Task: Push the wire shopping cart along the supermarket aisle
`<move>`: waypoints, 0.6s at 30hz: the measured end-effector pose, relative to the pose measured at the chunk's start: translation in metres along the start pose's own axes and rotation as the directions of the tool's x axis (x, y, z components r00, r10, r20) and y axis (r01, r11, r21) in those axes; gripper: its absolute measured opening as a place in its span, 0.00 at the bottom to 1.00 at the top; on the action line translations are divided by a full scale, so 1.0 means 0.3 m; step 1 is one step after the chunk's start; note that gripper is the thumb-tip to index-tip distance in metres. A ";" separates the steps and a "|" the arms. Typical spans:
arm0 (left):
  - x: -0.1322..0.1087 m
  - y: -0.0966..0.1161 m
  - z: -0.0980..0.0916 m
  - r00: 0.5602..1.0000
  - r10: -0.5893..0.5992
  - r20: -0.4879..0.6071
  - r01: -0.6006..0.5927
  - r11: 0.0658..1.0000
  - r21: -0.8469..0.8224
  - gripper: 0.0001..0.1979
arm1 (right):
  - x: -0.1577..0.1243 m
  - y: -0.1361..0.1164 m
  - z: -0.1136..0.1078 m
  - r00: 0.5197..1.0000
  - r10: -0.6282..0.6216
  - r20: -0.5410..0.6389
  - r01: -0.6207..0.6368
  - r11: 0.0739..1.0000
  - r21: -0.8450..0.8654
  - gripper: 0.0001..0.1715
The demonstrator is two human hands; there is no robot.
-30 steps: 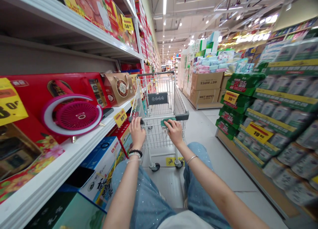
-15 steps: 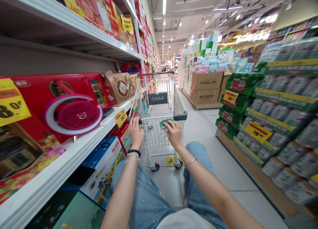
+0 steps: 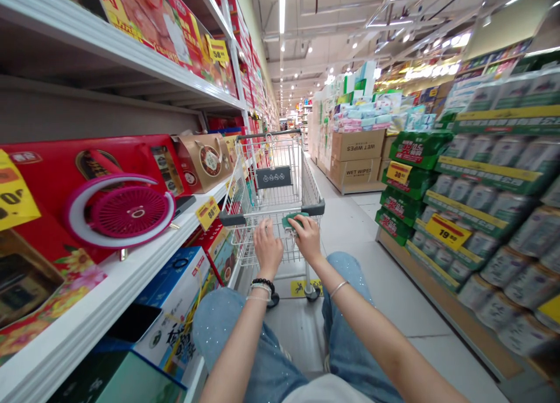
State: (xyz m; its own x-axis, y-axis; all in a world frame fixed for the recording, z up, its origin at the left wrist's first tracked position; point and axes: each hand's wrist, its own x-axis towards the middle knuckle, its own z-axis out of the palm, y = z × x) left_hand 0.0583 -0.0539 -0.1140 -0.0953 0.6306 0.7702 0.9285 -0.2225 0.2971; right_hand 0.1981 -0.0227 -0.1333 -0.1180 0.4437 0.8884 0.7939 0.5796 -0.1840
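A wire shopping cart (image 3: pixel 280 184) with dark grey corner grips stands in front of my knees. My left hand (image 3: pixel 268 245), with a black beaded bracelet at its wrist, is raised in front of the cart's near wire side, fingers loosely bent and apart, holding nothing visible. To its right, my right hand (image 3: pixel 306 234) has its fingers closed on a small green item (image 3: pixel 294 218) at the cart's near edge. Something clear or silvery hangs just below that item, too small to make out.
At left, a white shelf (image 3: pixel 144 245) bears a pink fan with a light ring (image 3: pixel 135 214) and red gift boxes. Boxes sit below it. Stacked cans (image 3: pixel 490 204) and green packs (image 3: pixel 413 164) line the right; wet-wipe cartons (image 3: pixel 356 158) stand ahead.
My left hand has let go of the cart's left corner grip and moved right, closer to my right hand. My right hand stays on the green item. The view has shifted slightly.
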 end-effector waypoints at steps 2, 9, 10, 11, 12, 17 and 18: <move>-0.015 0.041 0.033 0.997 0.034 0.064 -0.036 0.999 0.026 0.28 | -0.005 0.006 -0.002 1.000 -0.008 0.014 0.008 1.000 -0.001 0.30; -0.001 0.051 0.061 0.986 0.031 0.162 -0.049 0.993 0.105 0.27 | -0.014 0.024 -0.009 0.996 0.082 -0.038 -0.083 0.996 -0.018 0.31; -0.002 0.050 0.061 0.986 0.026 0.166 -0.043 0.994 0.104 0.27 | -0.012 0.021 -0.006 0.995 0.097 -0.026 -0.097 0.995 -0.028 0.31; -0.003 0.048 0.062 0.985 0.027 0.172 -0.044 0.994 0.099 0.28 | -0.010 0.016 -0.003 0.993 0.113 -0.013 -0.114 0.993 -0.036 0.30; -0.005 0.045 0.062 0.983 0.030 0.178 -0.048 0.994 0.094 0.28 | -0.007 0.010 -0.001 0.991 0.132 0.000 -0.132 0.990 -0.043 0.30; -0.010 0.012 0.073 0.981 0.058 0.183 -0.069 0.996 0.050 0.30 | 0.017 0.000 -0.020 0.985 0.173 0.006 -0.173 0.984 -0.030 0.31; -0.010 0.004 0.076 0.981 0.067 0.181 -0.075 0.996 0.037 0.30 | 0.019 0.006 -0.024 0.987 0.158 -0.006 -0.158 0.987 -0.029 0.31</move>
State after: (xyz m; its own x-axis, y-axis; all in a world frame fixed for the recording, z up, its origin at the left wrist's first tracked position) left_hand 0.0678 -0.0393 -0.1289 0.0339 0.7382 0.6738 0.9457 -0.2418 0.2172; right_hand 0.2031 -0.0241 -0.1256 0.0120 0.5256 0.8506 0.8198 0.4819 -0.3093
